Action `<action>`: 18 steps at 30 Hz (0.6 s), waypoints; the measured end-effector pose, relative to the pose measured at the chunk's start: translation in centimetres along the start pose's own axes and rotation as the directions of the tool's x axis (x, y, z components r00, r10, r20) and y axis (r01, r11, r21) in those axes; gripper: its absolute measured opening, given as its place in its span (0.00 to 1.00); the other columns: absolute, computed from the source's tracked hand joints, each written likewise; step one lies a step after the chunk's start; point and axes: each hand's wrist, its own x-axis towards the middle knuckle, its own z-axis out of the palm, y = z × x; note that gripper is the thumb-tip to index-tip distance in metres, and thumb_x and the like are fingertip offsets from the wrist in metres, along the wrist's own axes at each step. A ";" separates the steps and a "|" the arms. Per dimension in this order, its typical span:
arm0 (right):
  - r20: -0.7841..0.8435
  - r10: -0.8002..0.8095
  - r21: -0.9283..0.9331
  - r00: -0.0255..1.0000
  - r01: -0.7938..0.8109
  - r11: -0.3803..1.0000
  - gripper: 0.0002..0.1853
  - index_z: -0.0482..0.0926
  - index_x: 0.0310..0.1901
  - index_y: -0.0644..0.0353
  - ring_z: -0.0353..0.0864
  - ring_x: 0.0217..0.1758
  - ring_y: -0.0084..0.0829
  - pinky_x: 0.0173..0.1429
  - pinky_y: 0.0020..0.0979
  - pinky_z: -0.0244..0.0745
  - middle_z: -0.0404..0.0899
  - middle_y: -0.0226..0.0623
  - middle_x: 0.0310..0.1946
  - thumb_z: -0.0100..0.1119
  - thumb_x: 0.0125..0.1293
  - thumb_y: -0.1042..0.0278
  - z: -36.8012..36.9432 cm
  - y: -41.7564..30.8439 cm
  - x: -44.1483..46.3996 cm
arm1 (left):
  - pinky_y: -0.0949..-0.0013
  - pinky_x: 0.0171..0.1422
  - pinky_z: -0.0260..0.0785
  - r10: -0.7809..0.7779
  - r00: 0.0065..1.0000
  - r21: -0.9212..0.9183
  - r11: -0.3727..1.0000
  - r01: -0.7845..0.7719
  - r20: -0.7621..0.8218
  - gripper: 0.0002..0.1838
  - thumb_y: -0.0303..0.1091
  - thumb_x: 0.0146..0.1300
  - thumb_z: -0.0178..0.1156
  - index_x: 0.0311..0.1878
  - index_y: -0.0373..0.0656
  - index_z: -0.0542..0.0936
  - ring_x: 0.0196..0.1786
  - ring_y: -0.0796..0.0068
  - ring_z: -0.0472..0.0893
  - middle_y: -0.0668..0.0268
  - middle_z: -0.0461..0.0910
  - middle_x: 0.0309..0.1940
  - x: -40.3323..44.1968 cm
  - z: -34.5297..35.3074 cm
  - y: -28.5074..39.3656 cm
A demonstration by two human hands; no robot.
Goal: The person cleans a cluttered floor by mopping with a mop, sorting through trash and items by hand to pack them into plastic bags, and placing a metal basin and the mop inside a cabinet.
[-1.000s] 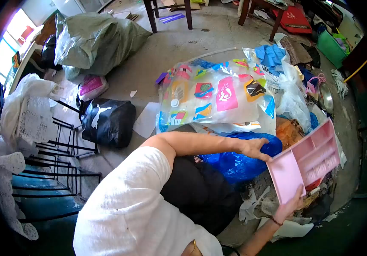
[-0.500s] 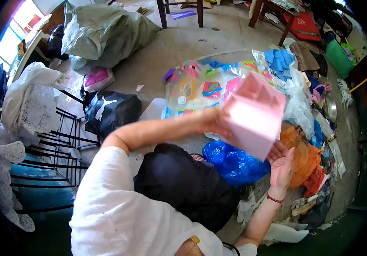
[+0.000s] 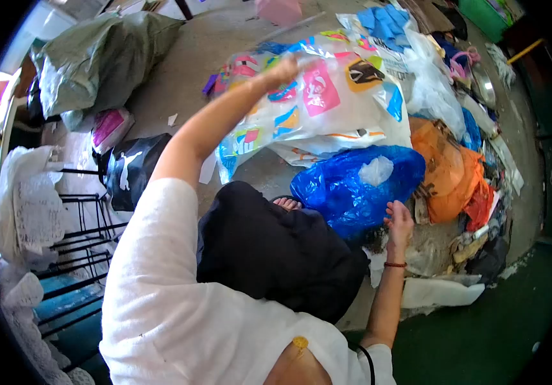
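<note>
My left hand (image 3: pixel 283 72), smeared by motion, is over the printed plastic sheet (image 3: pixel 321 90); its fingers cannot be made out. Loosely curled, with the fingers a little apart, my right hand (image 3: pixel 399 221) is at the lower right edge of the blue plastic bag (image 3: pixel 346 186) and nothing shows in it. A small whitish translucent piece (image 3: pixel 376 171) lies on the blue bag. At the top edge of the view is the pink compartment tray (image 3: pixel 279 11), partly cut off and away from both hands.
Orange bags (image 3: pixel 446 170) and mixed scraps lie at the right, with a white plastic bag (image 3: pixel 433 83) above them. A big grey-green sack (image 3: pixel 96 64) is at the upper left. Below it are a black bag (image 3: pixel 131 170) and a black metal rack (image 3: pixel 86 244).
The pink tray has left both hands and is now on the far side of the sheet. My left hand has moved up and left; my right hand has lowered slightly. The view has shifted.
</note>
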 end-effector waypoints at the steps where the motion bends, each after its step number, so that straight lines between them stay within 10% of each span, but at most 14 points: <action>1: -0.021 0.014 0.003 1.000 -0.014 1.000 0.24 0.67 0.50 0.67 0.73 0.44 0.30 0.47 0.29 0.67 0.74 0.44 0.42 0.54 0.59 0.56 -0.1 1.7 0.1 | 0.64 0.59 0.61 0.102 0.994 0.267 0.958 -0.109 0.037 0.53 0.63 0.42 0.60 0.64 0.41 0.50 0.59 0.54 0.64 0.44 0.59 0.57 0.2 3.5 -3.0; 3: -0.115 -0.229 -0.321 0.967 0.182 0.929 0.31 0.63 0.54 0.69 0.70 0.51 0.36 0.55 0.32 0.64 0.68 0.48 0.50 0.59 0.56 0.57 0.0 4.0 0.1 | 0.51 0.62 0.54 0.225 0.956 0.618 0.729 -0.293 0.189 0.58 0.59 0.38 0.65 0.65 0.41 0.43 0.61 0.43 0.57 0.41 0.53 0.59 -4.3 8.5 -4.0; 4: -0.092 -0.177 -0.295 0.980 0.143 0.945 0.39 0.57 0.58 0.72 0.60 0.60 0.43 0.62 0.37 0.55 0.60 0.53 0.56 0.62 0.52 0.53 0.1 4.1 0.0 | 0.47 0.59 0.56 -0.021 0.968 0.725 0.666 -0.174 0.251 0.54 0.53 0.43 0.64 0.65 0.41 0.42 0.61 0.43 0.58 0.42 0.51 0.60 -6.0 9.2 -2.1; 5: -0.107 -0.162 -0.297 0.981 0.124 0.947 0.39 0.57 0.58 0.72 0.60 0.60 0.43 0.62 0.37 0.55 0.60 0.53 0.56 0.62 0.52 0.53 0.5 4.4 -0.2 | 0.47 0.51 0.64 0.055 0.988 0.790 0.594 -0.150 0.146 0.41 0.45 0.50 0.58 0.63 0.40 0.50 0.53 0.46 0.68 0.43 0.63 0.53 -5.8 10.4 -4.1; 9: -0.003 -0.423 -0.631 0.906 0.327 0.704 0.49 0.51 0.59 0.72 0.51 0.63 0.49 0.65 0.42 0.47 0.51 0.57 0.60 0.66 0.44 0.49 2.1 4.8 0.4 | 0.51 0.33 0.71 0.209 0.967 0.728 0.685 -0.040 -0.144 0.10 0.36 0.54 0.48 0.35 0.42 0.74 0.31 0.50 0.78 0.53 0.77 0.25 -3.6 7.1 -7.6; 18: 0.009 -0.340 -0.830 0.940 0.196 0.521 0.55 0.48 0.61 0.69 0.49 0.64 0.53 0.63 0.47 0.52 0.44 0.58 0.62 0.67 0.37 0.44 6.1 7.3 3.2 | 0.56 0.43 0.69 0.280 0.691 0.677 0.615 0.404 -0.666 0.11 0.38 0.52 0.50 0.35 0.45 0.77 0.38 0.52 0.77 0.54 0.78 0.34 -5.4 -21.9 -4.5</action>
